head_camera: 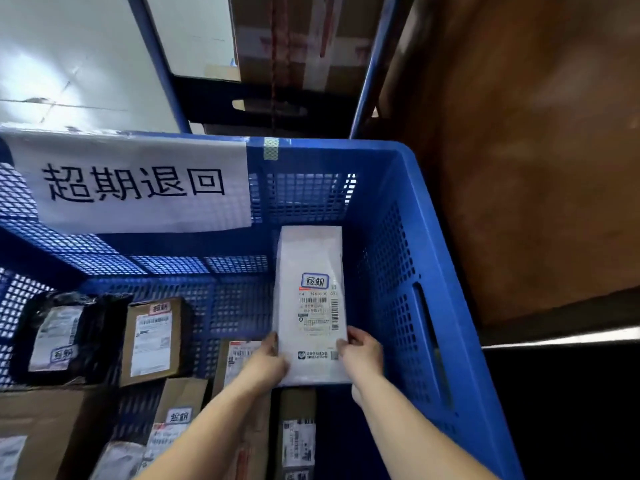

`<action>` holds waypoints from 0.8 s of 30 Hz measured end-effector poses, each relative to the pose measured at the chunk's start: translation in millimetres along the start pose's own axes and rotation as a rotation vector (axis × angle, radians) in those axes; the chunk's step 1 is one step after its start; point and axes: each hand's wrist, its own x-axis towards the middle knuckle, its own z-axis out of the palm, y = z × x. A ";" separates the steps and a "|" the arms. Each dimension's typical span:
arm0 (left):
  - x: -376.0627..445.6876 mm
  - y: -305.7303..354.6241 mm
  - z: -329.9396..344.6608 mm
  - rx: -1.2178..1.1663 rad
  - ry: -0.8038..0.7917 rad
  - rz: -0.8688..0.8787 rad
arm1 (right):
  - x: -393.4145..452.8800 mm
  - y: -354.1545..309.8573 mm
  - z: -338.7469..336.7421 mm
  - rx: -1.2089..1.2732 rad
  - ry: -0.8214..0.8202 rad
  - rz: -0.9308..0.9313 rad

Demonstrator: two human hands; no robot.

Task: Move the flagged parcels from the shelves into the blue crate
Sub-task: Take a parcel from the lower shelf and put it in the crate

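- Both hands gripped one white parcel by its near end: left hand curled on the left edge, right hand curled on the right edge, thumbs lying on the label face.
- White parcel sat inside the blue crate, toward its right side, above the mesh floor; whether it touched the floor could not be told.
- Long axis ran away from the person toward the crate's far wall. Label faced up, a blue-outlined sticker above the barcodes, printed text upright to the viewer.
- Crate already held other parcels at left and near: a black bag with a label, a small brown box, more cardboard boxes along the near edge, several with the same sticker.
- White paper sign with four large characters hung on the crate's far rim.
- Beyond the crate: blue rack posts, a taped carton, pale tiled floor. Brown panel stood to the right.
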 end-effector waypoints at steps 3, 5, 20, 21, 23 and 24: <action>-4.6 14.2 4.6 0.026 -0.011 -0.013 | 19.1 12.7 9.4 -0.028 0.022 -0.010; -1.2 17.4 8.4 0.025 -0.040 -0.011 | 27.9 18.2 13.2 -0.031 0.015 0.003; 68.9 -35.6 34.6 0.251 -0.089 -0.036 | 82.0 73.6 38.8 0.050 -0.101 0.103; 68.4 -31.6 37.4 0.296 -0.103 -0.033 | 82.6 74.8 40.6 0.023 -0.108 0.114; 65.7 -23.3 41.4 0.366 -0.043 0.002 | 83.6 78.9 42.0 -0.019 -0.133 0.129; 62.9 -21.1 43.3 0.388 -0.032 0.024 | 81.6 80.7 42.0 -0.031 -0.157 0.139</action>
